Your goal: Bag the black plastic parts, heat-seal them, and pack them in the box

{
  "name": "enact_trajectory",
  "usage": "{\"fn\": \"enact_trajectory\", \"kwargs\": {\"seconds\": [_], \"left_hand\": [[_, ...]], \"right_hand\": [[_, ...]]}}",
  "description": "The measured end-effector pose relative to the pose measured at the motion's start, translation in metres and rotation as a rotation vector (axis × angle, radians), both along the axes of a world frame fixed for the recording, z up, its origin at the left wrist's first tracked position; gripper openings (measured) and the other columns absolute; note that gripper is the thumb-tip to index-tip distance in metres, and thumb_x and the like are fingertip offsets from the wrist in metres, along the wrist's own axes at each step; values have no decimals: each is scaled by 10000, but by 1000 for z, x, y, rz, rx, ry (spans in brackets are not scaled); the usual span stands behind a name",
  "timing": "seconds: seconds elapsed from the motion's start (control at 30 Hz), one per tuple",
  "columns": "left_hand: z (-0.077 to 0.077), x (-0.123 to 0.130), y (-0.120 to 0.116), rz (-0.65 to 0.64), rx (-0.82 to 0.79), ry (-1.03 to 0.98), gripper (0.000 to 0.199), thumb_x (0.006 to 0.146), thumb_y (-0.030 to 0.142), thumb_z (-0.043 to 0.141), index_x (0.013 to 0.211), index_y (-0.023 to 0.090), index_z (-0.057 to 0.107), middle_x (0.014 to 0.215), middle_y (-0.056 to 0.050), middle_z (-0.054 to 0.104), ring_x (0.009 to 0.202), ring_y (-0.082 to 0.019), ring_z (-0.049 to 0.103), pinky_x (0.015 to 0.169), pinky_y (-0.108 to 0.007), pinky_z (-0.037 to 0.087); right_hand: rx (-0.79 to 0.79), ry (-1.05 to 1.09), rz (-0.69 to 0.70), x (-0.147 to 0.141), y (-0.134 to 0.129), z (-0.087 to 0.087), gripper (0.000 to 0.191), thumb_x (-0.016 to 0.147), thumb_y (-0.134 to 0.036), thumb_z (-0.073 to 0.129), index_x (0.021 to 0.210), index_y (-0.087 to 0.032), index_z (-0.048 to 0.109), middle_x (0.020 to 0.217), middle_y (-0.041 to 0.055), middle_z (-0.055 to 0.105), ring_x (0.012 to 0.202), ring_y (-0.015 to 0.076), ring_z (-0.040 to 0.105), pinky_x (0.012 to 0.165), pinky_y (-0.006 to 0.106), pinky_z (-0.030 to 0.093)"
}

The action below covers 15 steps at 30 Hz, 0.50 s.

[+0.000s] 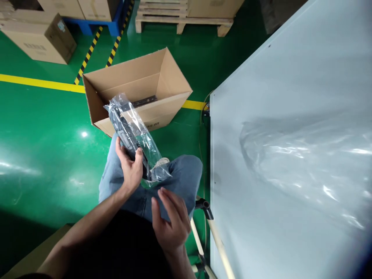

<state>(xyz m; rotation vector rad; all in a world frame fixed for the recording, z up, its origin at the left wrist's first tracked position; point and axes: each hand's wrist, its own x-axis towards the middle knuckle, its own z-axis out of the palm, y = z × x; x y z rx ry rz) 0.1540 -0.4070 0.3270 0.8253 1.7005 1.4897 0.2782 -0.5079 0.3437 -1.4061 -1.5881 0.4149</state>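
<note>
My left hand is wrapped round a long dark device in a clear plastic bag, its thumb on top. The bagged device slants above my lap, its upper end over the near edge of an open cardboard box. A coiled whitish cable shows near the bag's lower end. My right hand hovers below and right of the bag, holding nothing, with thumb and fingers apart. Inside the box lies another dark item, partly hidden by the box wall.
A pale table with a large clear plastic sheet or bag fills the right. Tubular framing stands beside my leg. Farther off are a closed carton, a blue pallet and a wooden pallet.
</note>
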Motion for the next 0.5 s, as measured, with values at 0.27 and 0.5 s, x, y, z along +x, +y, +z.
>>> {"fn": "enact_trajectory", "kwargs": {"seconds": [0.27,0.5], "left_hand": [[1,8,-17,-65,-5,-2,852,941,429,680,1626,295,191,1637,-135,415,1477,-265,486,1212,-370,442],[-25,0,-11,-87,76,204,827,935,435,703,1611,253,262,1697,-132,313,1568,-285,344,1322,-398,271]], "right_hand": [[-751,555,-64,-6,32,-2,344,918,-506,717,962,-176,804,814,77,798,736,226,752,669,318,620],[-349,244,-18,-10,17,15,169,1015,-276,618,979,-197,763,872,59,765,744,160,703,685,260,584]]}}
